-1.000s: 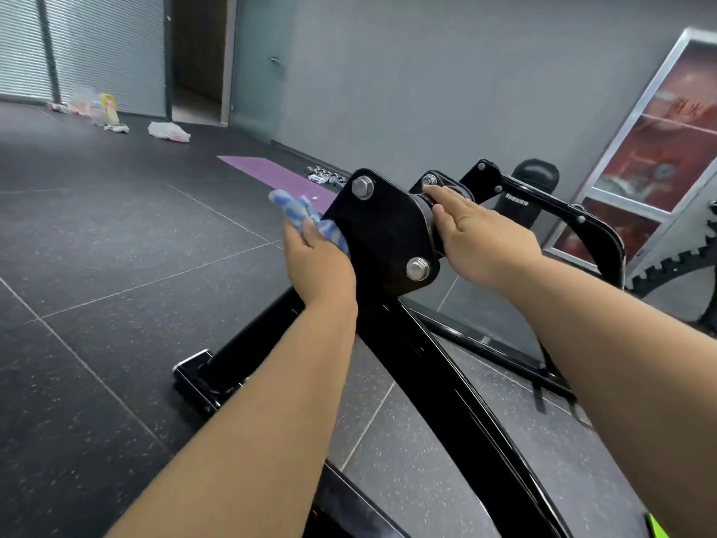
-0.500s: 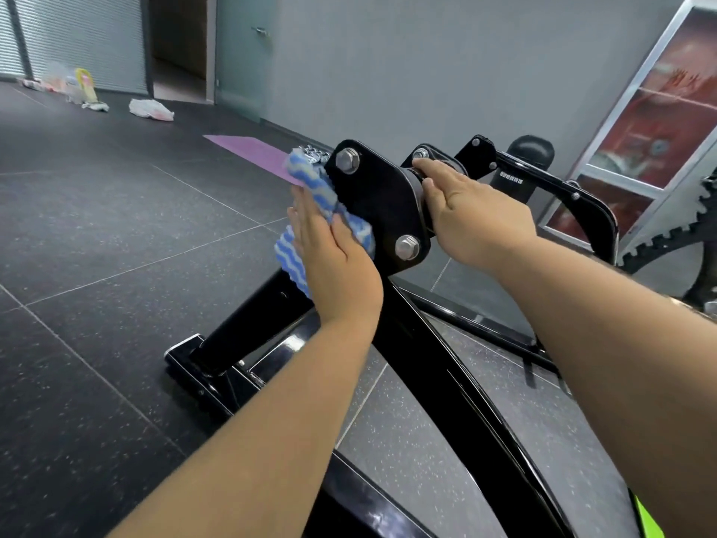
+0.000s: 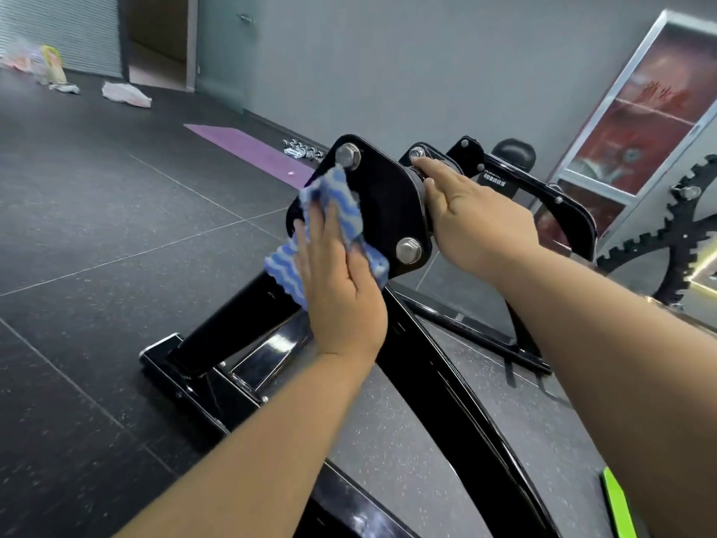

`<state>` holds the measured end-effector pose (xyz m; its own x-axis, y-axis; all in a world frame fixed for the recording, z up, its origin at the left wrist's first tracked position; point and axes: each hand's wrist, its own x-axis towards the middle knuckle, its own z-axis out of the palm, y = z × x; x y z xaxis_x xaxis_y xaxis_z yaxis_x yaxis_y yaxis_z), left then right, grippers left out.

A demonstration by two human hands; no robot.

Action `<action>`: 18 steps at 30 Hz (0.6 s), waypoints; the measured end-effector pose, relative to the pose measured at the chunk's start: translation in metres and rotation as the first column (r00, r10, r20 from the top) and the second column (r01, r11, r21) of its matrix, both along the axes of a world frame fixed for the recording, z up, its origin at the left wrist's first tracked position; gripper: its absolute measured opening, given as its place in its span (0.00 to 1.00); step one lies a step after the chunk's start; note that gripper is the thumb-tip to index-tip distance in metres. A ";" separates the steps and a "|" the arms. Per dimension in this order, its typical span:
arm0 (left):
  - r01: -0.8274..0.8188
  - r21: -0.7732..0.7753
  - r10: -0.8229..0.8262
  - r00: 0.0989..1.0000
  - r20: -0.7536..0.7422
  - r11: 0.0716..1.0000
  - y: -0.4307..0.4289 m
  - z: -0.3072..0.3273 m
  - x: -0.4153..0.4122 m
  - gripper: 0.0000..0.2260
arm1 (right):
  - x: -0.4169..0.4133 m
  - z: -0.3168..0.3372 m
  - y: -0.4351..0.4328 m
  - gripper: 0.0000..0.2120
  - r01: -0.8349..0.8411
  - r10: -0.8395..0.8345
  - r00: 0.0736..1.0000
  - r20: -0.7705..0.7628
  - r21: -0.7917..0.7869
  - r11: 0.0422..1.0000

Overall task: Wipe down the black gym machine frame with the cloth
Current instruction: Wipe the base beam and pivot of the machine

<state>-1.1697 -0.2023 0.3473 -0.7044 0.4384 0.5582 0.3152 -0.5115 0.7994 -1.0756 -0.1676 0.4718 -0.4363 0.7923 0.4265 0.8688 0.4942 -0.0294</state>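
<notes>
The black gym machine frame [image 3: 438, 386] rises from floor beams to a black pivot plate [image 3: 388, 203] with two silver bolts. My left hand [image 3: 337, 281] lies flat with straight fingers and presses a blue-and-white wavy-striped cloth [image 3: 341, 215] against the left face of that plate. The cloth's lower end shows below my fingers. My right hand [image 3: 477, 223] rests over the joint just right of the plate, fingers extended along the top, palm on the metal.
A black lever arm [image 3: 551, 196] with a round pad runs back right from the joint. A toothed black wheel [image 3: 675, 234] stands at the right by a framed panel. A purple mat [image 3: 252, 149], small dumbbells and bags lie on the dark tiled floor behind.
My left hand has slid the cloth from behind the plate's left edge onto its front face and lower down. The right hand has stayed on the joint.
</notes>
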 end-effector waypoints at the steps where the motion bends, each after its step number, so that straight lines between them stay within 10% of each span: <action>1: 0.014 0.013 -0.014 0.999 -0.040 1.000 0.002 0.005 -0.004 0.23 | -0.001 0.000 0.001 0.19 0.004 -0.004 1.000 0.001 0.010 1.000; 10: 0.092 0.238 -0.170 0.927 0.334 0.967 -0.004 0.067 -0.040 0.14 | -0.002 0.001 -0.003 0.19 0.056 -0.056 0.998 -0.001 -0.015 0.998; 13: 0.062 0.238 -0.048 0.997 -0.065 0.969 -0.004 0.094 -0.043 0.14 | -0.003 0.004 -0.004 0.18 0.067 -0.067 0.998 0.019 -0.010 0.998; 18: -0.036 0.145 0.119 0.780 -0.614 0.989 -0.004 0.089 -0.042 0.15 | 0.003 0.008 0.001 0.16 0.024 -0.049 0.975 -0.216 -0.117 0.993</action>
<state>-1.2121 -0.2067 0.4368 -0.2172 0.2991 0.9292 0.7634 -0.5412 0.3526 -1.0731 -0.1663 0.4794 -0.3127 0.8545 0.4148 0.8527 0.4449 -0.2737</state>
